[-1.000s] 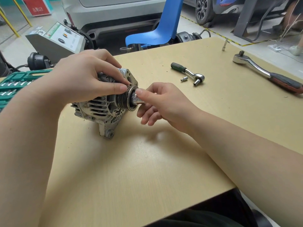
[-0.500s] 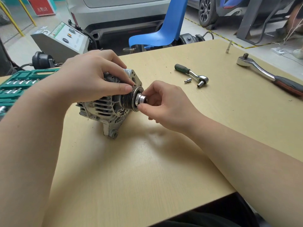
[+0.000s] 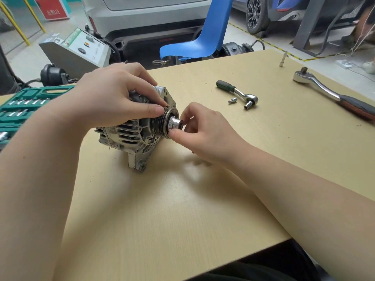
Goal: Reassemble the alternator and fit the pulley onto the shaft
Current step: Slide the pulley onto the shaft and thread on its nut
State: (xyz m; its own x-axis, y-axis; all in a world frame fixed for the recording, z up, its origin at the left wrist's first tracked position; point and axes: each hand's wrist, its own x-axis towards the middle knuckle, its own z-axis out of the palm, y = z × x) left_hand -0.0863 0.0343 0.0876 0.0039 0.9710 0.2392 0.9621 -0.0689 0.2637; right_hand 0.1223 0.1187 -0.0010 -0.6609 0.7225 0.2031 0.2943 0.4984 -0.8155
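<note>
Seating step: socket (image 3: 176,123) pinched by R hand (image 3: 205,132), now hard against pulley (image 3: 162,126) hub; 1.0 s ago held w/ loose fingers.
L hand (image 3: 113,98): gripping alternator (image 3: 132,134), thumb on pulley rim, unchanged.
Location: alternator on table (image 3: 182,199), left-centre; pulley on shaft.
Implication: prob. nut hand-start; ratchet (image 3: 239,94) next.

Beyond the pale wooden counter (image 3: 203,199) stands a blue chair (image 3: 205,37) (empty), a white car (image 3: 142,15), perhaps a garage floor (image 3: 274,31).
</note>
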